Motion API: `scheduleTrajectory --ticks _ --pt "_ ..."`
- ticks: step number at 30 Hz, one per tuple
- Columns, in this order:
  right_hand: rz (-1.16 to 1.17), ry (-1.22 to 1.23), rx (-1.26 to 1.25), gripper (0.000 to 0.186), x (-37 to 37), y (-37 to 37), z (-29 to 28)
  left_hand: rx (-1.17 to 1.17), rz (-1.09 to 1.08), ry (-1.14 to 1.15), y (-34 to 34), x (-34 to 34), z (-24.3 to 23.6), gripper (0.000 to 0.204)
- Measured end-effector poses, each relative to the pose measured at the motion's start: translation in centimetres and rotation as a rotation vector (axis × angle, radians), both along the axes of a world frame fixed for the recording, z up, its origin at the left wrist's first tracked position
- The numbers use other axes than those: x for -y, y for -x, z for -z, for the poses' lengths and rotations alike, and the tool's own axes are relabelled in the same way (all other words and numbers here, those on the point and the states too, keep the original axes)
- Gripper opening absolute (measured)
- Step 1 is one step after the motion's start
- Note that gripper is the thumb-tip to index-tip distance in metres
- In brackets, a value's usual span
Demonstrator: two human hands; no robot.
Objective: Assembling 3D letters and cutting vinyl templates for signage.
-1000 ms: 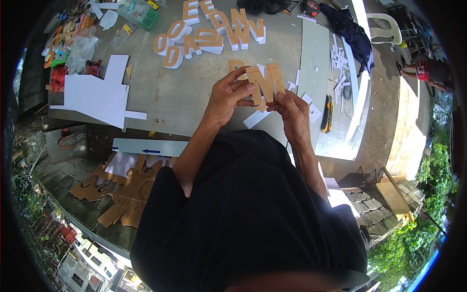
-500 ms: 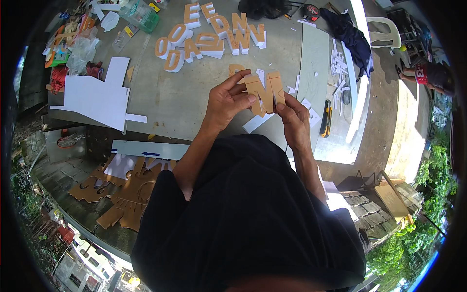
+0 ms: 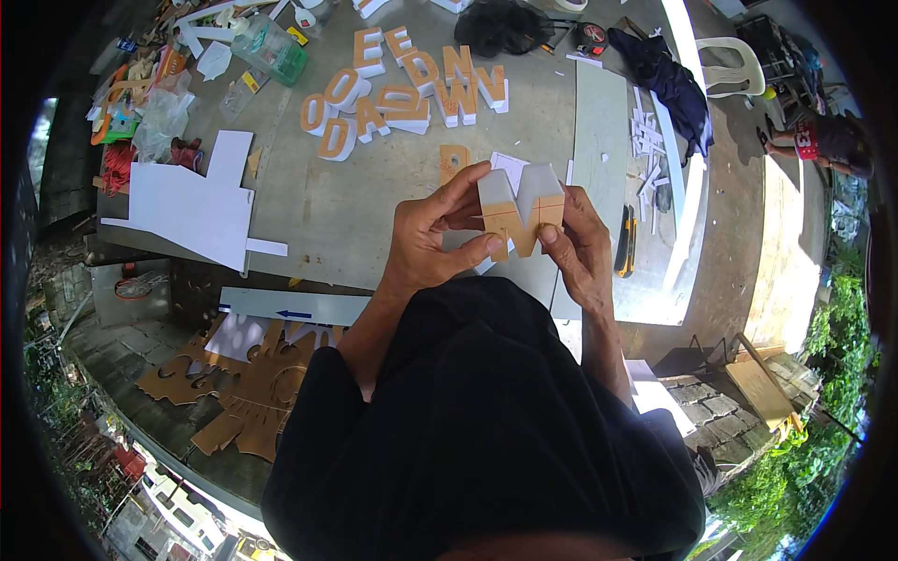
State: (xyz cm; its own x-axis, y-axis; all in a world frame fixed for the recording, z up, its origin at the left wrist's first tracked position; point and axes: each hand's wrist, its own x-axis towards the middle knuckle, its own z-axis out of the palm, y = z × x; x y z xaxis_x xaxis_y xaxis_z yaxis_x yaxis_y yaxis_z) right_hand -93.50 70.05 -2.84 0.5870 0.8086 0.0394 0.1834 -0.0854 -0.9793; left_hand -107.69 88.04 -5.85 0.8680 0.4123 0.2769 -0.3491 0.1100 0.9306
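Note:
Up in front of my chest I hold a block letter (image 3: 501, 217) with a brown face marked in thin red lines and thick white sides. It is tilted so that its white top end shows. My left hand (image 3: 426, 238) pinches its left edge, the thumb on the brown face and fingers behind. On the opposite edge, my right hand (image 3: 585, 248) grips it the same way. Just beyond lie a brown letter piece (image 3: 455, 165) and a white piece (image 3: 508, 168), partly hidden by the held letter. Several similar block letters (image 3: 407, 105) stand grouped farther back on the table.
A yellow-and-black utility knife (image 3: 627, 243) lies right of my hand, with white offcuts (image 3: 647, 150) beyond. At the left are a white sheet (image 3: 192, 201) and a clear bottle (image 3: 271, 51). A tape measure (image 3: 590, 37) and dark cloth (image 3: 664, 79) lie at the back right.
Both hands have tipped the block letter, so its thick white side now shows above the brown face. My view has shifted slightly, and the hands sit a little lower in it.

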Motion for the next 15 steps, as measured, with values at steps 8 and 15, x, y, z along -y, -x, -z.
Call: scheduleTrajectory --ticks 8,15 --pt "-0.008 0.064 0.159 0.062 0.3 1.0 -0.7 0.029 0.015 -0.066 0.2 -0.1 0.0 0.079" --pt "0.008 0.074 0.129 0.062 0.2 1.5 -1.0 0.019 0.015 -0.026 0.2 0.0 0.2 0.083"
